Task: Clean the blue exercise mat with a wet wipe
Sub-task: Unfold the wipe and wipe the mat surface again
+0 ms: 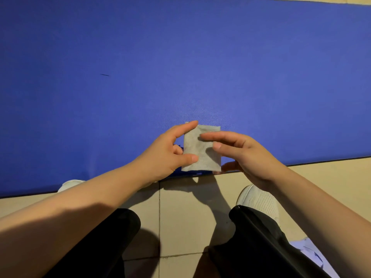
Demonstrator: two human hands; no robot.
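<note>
The blue exercise mat (180, 63) lies flat across the upper part of the view, its near edge running just in front of my feet. A folded, greyish wet wipe (197, 151) is held above that near edge. My left hand (170, 151) pinches the wipe's left side between thumb and fingers. My right hand (243, 153) is at the wipe's right side, its fingers spread over the wipe's face and its thumb at the lower right corner. A small dark mark (104, 75) shows on the mat to the left.
Beige floor tiles (180, 217) lie below the mat. My white shoes (259, 199) and black trouser legs (259, 247) fill the bottom. A pale packet or cloth (309, 255) lies at the lower right. A strip of floor shows beyond the mat's far edge.
</note>
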